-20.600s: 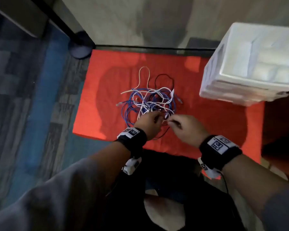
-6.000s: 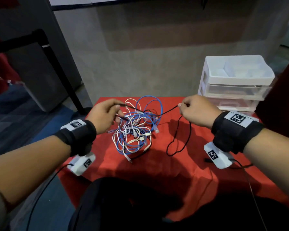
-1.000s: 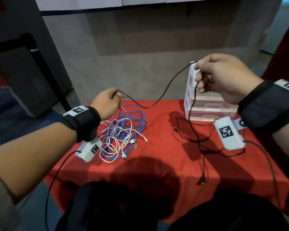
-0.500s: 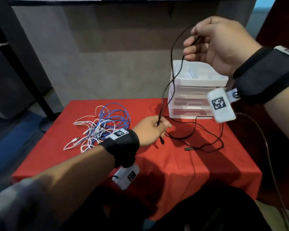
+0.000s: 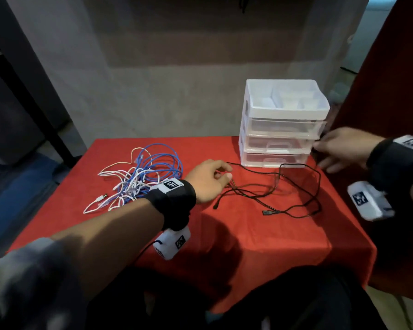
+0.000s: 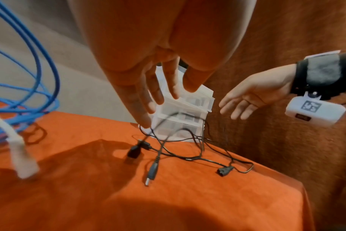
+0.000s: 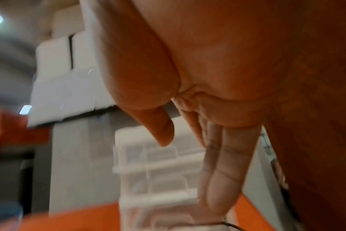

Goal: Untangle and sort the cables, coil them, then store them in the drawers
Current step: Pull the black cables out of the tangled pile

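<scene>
the black cable (image 5: 284,186) lies loose on the red tablecloth (image 5: 248,246), stretched left to right in front of the drawer unit (image 5: 279,129). the left hand (image 5: 208,179), fingers straight and empty, hangs directly over its left end. the right hand (image 5: 341,148), spread and empty, is beside the drawers, farther from the cable.

On the table (image 5: 260,246), the drawer unit (image 5: 277,139) stands at about two o'clock from the centre, close to the far edge and the right edge. The loose cable (image 5: 293,186) sprawls directly before the unit, at three o'clock, its plugs lying at the near side of the sprawl. The tangled bundle of cables (image 5: 141,179) sits at ten o'clock, well apart from the unit. The left hand (image 5: 208,179) is between the bundle and the loose cable, just above the cable's left end. The right hand (image 5: 339,148) is at the unit's right side, beyond the table's right edge.
</scene>
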`<state>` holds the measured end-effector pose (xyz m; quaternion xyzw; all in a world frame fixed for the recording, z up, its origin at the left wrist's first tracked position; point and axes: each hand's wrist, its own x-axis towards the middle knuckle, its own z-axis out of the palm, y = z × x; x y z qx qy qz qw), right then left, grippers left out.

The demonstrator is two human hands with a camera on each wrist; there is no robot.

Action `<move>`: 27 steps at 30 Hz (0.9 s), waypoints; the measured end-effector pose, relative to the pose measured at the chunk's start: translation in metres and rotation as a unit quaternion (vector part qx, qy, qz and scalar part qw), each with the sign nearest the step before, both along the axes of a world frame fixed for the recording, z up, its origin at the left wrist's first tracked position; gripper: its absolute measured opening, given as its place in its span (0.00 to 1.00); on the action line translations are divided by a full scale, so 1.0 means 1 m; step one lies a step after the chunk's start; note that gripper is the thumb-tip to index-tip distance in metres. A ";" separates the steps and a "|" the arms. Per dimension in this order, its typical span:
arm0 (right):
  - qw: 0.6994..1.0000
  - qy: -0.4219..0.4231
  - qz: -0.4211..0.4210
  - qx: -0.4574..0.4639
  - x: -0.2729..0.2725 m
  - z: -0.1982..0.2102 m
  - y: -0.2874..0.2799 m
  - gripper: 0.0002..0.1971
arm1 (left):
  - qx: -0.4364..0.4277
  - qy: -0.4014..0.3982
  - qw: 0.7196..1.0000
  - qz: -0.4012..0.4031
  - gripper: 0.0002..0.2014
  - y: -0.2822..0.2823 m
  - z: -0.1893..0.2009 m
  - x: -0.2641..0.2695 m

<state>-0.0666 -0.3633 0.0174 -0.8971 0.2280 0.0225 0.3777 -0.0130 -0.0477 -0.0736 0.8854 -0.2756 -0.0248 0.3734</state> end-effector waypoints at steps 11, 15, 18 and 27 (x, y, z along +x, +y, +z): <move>0.958 -0.003 0.229 -0.170 0.007 -0.036 0.101 0.13 | 0.047 -0.180 0.957 0.225 0.21 0.151 0.035 0.047; 0.954 -0.011 0.285 -0.094 0.014 -0.052 0.166 0.12 | -0.007 -0.061 0.955 0.289 0.12 0.201 0.035 0.047; 0.944 0.007 0.328 -0.034 0.019 -0.076 0.210 0.10 | 0.069 -0.021 0.967 0.245 0.08 0.222 0.020 0.033; 0.915 -0.026 0.402 -0.026 0.001 -0.138 0.300 0.15 | 0.153 0.103 0.951 0.249 0.16 0.250 -0.023 0.002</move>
